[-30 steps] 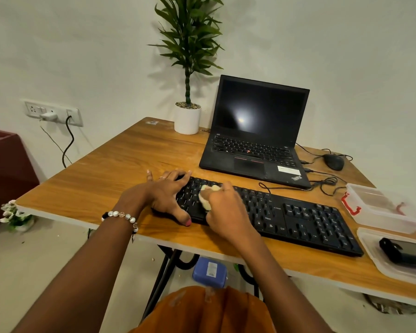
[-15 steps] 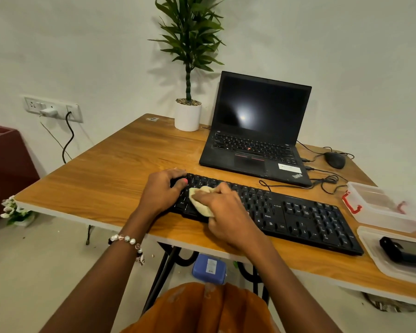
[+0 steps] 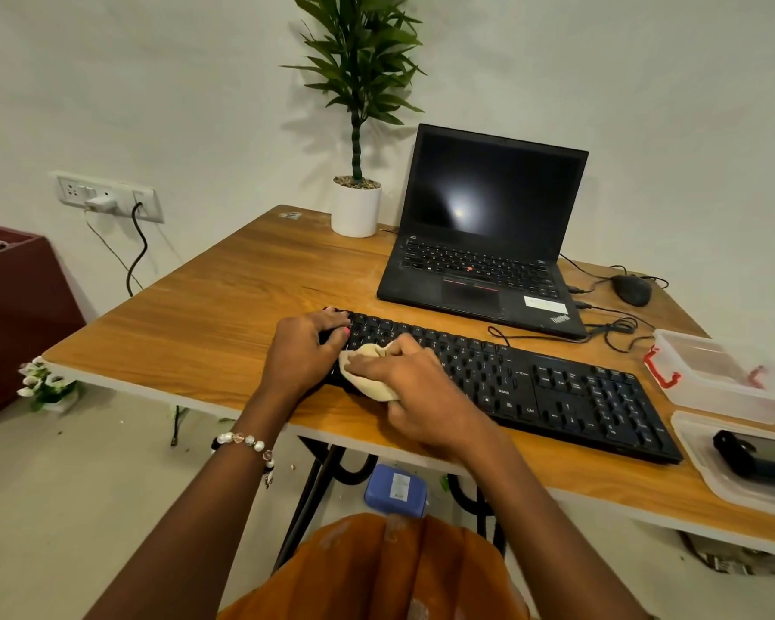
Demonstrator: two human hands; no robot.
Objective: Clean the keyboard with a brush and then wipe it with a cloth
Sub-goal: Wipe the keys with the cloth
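While we wipe, right hand (image 3: 415, 391) grips cloth (image 3: 368, 373) on keyboard (image 3: 555, 391) | left hand (image 3: 305, 351) clasps its end toward worktop (image 3: 198, 324) left edge | next: sweep rightward

A person's right hand (image 3: 415, 387) presses a cream cloth (image 3: 368, 373) onto the left end of a black keyboard (image 3: 533, 387) while the left hand (image 3: 303, 351) grips its corner, on a wooden table (image 3: 220, 315) before an open laptop (image 3: 488, 234).
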